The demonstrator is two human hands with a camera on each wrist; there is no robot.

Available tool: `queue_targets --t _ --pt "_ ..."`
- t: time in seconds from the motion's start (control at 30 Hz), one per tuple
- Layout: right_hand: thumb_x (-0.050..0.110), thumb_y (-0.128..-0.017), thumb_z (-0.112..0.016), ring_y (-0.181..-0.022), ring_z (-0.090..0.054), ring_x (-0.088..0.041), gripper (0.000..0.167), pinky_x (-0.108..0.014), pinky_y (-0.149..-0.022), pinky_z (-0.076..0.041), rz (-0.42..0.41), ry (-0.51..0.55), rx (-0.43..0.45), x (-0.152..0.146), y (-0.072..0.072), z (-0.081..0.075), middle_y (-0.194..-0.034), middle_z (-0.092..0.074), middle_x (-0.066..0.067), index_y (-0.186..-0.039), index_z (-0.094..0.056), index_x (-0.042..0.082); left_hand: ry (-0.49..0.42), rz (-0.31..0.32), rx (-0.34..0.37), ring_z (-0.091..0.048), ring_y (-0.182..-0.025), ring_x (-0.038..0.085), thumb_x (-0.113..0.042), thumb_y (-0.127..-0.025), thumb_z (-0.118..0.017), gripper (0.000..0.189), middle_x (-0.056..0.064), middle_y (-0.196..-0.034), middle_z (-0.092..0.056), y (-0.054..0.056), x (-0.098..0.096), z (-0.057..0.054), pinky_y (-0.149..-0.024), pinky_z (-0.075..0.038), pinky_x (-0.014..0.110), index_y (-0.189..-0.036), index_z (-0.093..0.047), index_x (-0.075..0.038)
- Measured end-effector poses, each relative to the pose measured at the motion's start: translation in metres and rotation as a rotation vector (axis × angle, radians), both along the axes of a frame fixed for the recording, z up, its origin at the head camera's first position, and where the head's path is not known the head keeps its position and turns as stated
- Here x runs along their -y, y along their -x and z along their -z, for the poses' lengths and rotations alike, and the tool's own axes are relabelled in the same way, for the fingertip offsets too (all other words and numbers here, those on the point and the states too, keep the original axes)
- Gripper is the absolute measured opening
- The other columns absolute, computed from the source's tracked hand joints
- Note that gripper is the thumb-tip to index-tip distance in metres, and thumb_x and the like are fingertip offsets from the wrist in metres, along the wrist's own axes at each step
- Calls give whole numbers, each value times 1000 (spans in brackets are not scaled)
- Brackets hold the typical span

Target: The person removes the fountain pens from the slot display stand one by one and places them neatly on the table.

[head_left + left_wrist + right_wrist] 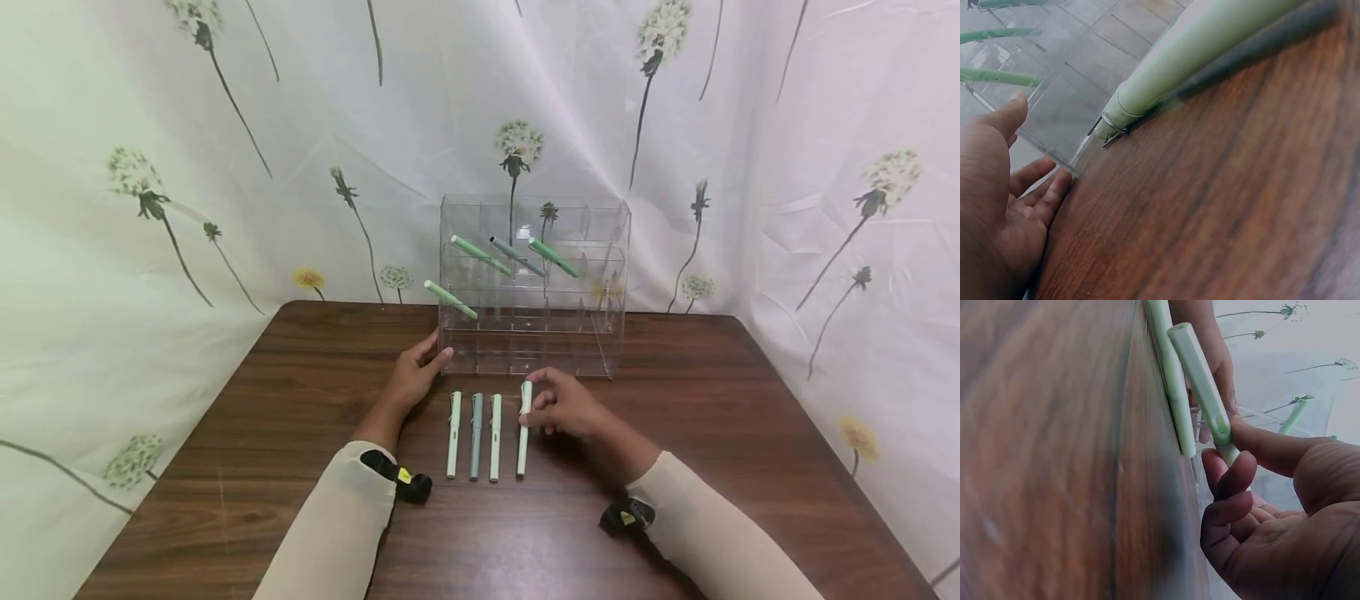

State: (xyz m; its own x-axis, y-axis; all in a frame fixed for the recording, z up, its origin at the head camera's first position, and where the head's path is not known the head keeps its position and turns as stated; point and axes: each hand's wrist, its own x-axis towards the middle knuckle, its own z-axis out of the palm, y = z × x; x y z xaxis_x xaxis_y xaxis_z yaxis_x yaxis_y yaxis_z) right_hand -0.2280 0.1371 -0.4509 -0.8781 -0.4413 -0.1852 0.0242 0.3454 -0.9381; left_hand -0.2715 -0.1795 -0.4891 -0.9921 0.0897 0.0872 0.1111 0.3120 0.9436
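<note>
My right hand (pixel 566 406) pinches a pale whitish-green pen (pixel 524 450) between thumb and fingers; in the right wrist view the pen (pixel 1200 378) looks lifted at a slant. To its left, a pale green pen (pixel 453 435), a blue-grey pen (pixel 476 437) and another pale green pen (pixel 495 439) lie side by side on the table. My left hand (pixel 414 375) rests by the lower left corner of a clear acrylic rack (pixel 551 331), its fingers fairly straight along the rack's side. In the left wrist view, those fingers (pixel 1054 194) touch the corner or lie close to it.
In the rack's upper row lean a light green pen (pixel 480 254), a grey-blue pen (pixel 516 254) and a darker green pen (pixel 552 257). A light green pen (pixel 450 298) leans lower left. The rack stands on the brown wooden table (pixel 675 375) before a flower-printed curtain (pixel 420 125).
</note>
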Motion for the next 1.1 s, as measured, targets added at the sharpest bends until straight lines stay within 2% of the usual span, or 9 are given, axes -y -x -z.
queue_targets --t 0.2,0.5,0.7,0.83,1.1 --pt "0 -89 -87 -62 -59 -16 68 -29 -60 -53 -18 22 -18 4 -1 4 -79 -68 -1 -147 -50 -4 -8 2 -4 -46 -159 37 -43 -111 -65 68 9 -174 -45 1 -1 1 -126 -43 59 -171 -39 -27" --pt "0 -91 -86 -63 -60 -18 71 -30 -62 -54 -31 20 -74 6 1 11 -84 -72 -5 -152 -50 -5 1 -7 10 -47 -158 36 -44 -111 -66 67 7 -174 -44 1 0 0 -126 -43 58 -171 -38 -30" --pt "-1 -89 -87 -68 -63 -17 67 -30 -61 -57 -75 44 -113 4 2 14 -95 -72 -15 -146 -52 -9 3 -7 10 -46 -159 35 -43 -111 -66 67 7 -174 -45 1 -2 -2 -127 -42 58 -171 -39 -29" --pt "-2 -88 -88 -70 -63 -15 66 -30 -61 -58 -75 50 -122 4 2 15 -102 -71 -21 -144 -54 -12 0 -10 16 -46 -159 35 -42 -111 -66 67 8 -174 -44 0 -2 -3 -127 -42 58 -171 -38 -30" --pt "-2 -87 -88 -73 -58 -11 67 -24 -61 -53 -72 37 -119 6 1 16 -103 -67 -20 -143 -55 -16 4 -8 26 -43 -161 35 -45 -111 -65 67 7 -175 -44 1 -2 -1 -129 -40 58 -171 -38 -32"
